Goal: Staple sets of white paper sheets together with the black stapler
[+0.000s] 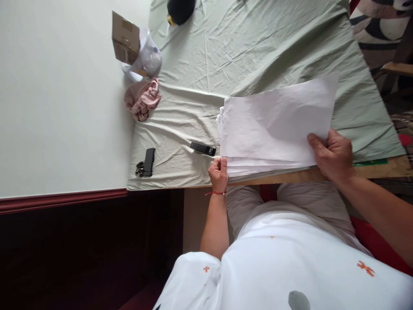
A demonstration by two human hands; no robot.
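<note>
Paper stack (274, 129) sits at the near table (371, 170) edge on the green sheet (258, 47); my left hand (218, 173), fingers curled shut, pinches its corner, my right hand (332, 155) grips the opposite end, so I should square both edges evenly.

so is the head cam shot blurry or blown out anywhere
Head view: even soft light, no glare; the paper stack is bright but its sheet edges still show; the left hand and right hand are sharp; the area under the table is nearly black.
</note>
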